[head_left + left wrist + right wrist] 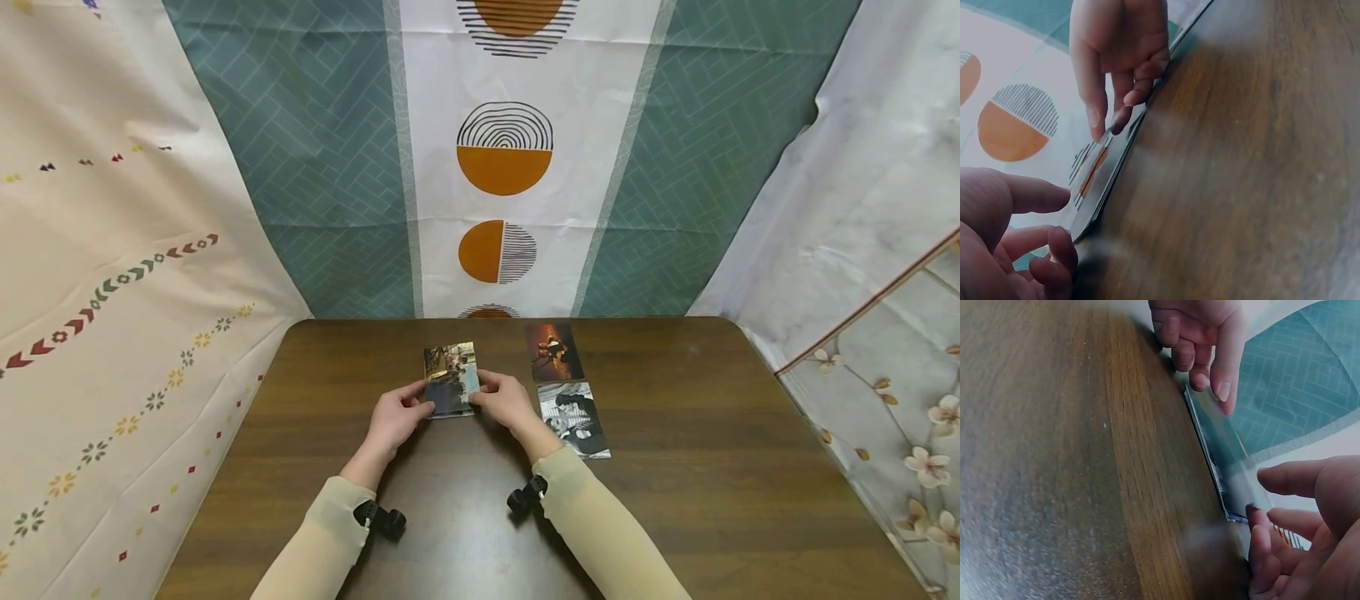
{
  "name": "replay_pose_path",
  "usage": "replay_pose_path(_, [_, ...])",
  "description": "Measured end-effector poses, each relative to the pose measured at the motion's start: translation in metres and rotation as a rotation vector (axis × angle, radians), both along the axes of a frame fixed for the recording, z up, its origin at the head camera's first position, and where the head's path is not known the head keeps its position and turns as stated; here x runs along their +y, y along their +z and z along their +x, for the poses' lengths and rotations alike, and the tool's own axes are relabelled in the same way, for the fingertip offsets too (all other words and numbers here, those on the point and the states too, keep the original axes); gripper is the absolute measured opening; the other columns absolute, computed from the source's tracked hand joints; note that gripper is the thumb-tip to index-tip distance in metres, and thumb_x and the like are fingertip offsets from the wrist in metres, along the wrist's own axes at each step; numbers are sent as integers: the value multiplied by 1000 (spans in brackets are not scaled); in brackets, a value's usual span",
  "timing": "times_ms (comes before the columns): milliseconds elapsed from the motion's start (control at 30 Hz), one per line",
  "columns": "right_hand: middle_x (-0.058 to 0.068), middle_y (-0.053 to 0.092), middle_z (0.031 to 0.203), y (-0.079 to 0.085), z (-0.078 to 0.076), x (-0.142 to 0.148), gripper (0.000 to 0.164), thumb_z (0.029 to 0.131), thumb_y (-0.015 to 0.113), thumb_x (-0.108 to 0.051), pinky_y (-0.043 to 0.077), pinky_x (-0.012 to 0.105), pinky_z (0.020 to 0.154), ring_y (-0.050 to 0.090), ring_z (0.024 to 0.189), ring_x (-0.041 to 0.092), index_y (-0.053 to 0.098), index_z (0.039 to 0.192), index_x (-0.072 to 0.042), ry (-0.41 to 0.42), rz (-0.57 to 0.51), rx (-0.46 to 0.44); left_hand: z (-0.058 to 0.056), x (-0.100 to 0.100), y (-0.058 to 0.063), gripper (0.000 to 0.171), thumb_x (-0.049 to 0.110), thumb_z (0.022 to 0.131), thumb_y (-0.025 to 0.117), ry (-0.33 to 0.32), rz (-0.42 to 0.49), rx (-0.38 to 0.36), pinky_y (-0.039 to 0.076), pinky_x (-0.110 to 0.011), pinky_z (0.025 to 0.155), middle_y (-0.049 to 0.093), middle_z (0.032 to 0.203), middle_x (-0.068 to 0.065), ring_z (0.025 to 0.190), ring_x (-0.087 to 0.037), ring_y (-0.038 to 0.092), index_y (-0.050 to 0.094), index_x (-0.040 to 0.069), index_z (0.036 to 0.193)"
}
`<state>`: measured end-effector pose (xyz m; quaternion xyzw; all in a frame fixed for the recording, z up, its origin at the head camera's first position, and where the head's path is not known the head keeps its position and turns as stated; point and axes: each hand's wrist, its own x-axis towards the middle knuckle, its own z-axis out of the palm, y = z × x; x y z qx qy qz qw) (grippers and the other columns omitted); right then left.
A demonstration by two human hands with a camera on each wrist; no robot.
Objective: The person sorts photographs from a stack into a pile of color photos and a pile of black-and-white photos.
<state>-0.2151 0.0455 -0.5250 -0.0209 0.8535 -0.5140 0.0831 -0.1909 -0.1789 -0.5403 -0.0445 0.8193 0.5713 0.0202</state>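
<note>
A colour photo print (451, 377) lies between my two hands near the table's far side, with more prints stacked under it. My left hand (397, 417) pinches its left edge, thumb on top. At the opposite edge my right hand (508, 402) pinches it between thumb and fingers. The wrist views show the print edge-on, seemingly just above the stack (1215, 459); how many prints are beneath cannot be told. To the right of my right hand lie an orange-brown print (553, 352) and, nearer, a black-and-white print (573, 419), partly behind the right wrist.
The brown wooden table (697, 467) has rounded far corners. A patterned curtain (495, 208) hangs right behind its far edge, and further cloths hang at the left and right. Each sleeve carries a small black wrist camera (392, 523).
</note>
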Motion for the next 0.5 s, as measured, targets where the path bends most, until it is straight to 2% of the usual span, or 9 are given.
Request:
replay_pose_path(133, [6,78,106,1,-2,-1,57,95,81,-21,54,44,90,70,104,27,65,149,-13,-11,-21,5,0,-2,2,54,8,96,78,9,59,-9,47,-29,61,68,94,-8,65,-15,54,64,1,147])
replay_pose_path(233, [4,78,99,1,-2,-2,57,95,82,-21,52,38,81,70,95,22,66,149,-14,-10,-33,0,0,-4,3,54,8,97,78,18,109,-28,48,-30,59,72,92,-8,60,-16,54,63,1,148])
replay_pose_path(500, [7,80,98,5,-1,-1,54,97,81,-15,50,37,83,74,100,24,66,149,-13,6,-65,-4,2,-4,8,51,6,98,76,41,119,-29,44,-28,59,75,88,-11,64,-15,55,64,3,148])
